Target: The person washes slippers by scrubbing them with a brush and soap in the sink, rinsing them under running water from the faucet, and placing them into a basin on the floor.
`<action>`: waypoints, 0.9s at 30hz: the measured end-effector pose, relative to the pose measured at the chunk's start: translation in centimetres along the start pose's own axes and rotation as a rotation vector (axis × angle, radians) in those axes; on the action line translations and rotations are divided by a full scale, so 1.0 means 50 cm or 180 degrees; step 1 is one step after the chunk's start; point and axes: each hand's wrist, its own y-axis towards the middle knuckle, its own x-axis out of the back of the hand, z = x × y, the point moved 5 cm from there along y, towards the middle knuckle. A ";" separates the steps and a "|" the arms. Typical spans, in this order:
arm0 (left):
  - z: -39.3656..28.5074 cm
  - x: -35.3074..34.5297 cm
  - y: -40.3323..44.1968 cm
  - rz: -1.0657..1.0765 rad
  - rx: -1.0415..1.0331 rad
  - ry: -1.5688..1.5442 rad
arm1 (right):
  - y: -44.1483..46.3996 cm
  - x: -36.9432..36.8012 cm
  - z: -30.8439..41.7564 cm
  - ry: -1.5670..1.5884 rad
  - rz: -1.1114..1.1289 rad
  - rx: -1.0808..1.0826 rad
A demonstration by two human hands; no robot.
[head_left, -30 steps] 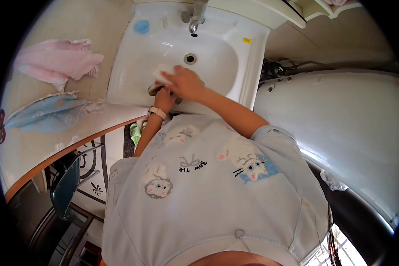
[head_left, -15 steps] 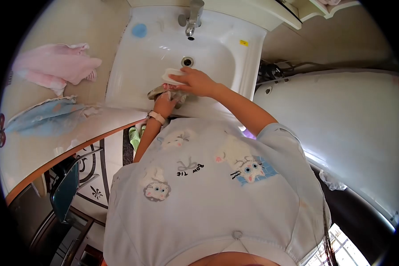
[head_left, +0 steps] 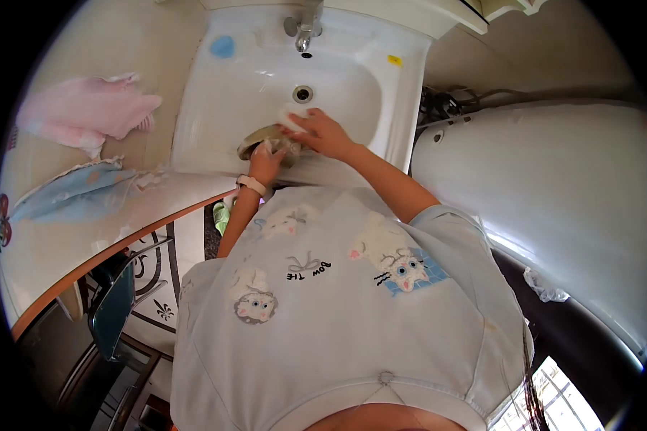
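Note:
In the white sink [head_left: 194, 129], near its front edge, lies a beige and grey shoe-like item [head_left: 256, 136] with a dark opening. My left hand [head_left: 266, 162], with a pale band on the wrist, grips it. My right hand [head_left: 319, 133] holds a white brush-like object [head_left: 292, 116] just above and right of the item; the object is blurred, and its underside is hard to make out.
A faucet [head_left: 305, 32] and a drain [head_left: 303, 93] lie beyond my hands. A pink cloth [head_left: 93, 111] and a blue cloth [head_left: 79, 188] are on the counter at left. At right stands a large white appliance-like surface [head_left: 539, 158]. A blue round patch [head_left: 223, 47] marks the sink.
The white object in my right hand has moved over the item, back toward the drain, and tilted. My left hand stays on the shoe-like item, of which more now shows.

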 end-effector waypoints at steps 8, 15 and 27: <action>0.020 -0.020 -0.029 -0.0115 -0.1425 0.1177 | -0.035 -0.001 -0.099 0.0087 -0.0500 -0.0920; -0.015 -0.019 -0.028 -0.0086 -0.1706 0.0548 | -0.032 -0.005 0.067 -0.0757 -0.0483 0.0473; 0.040 -0.029 -0.041 -0.0097 -0.1527 0.0847 | -0.025 -0.022 0.001 -0.0781 -0.0775 -0.0272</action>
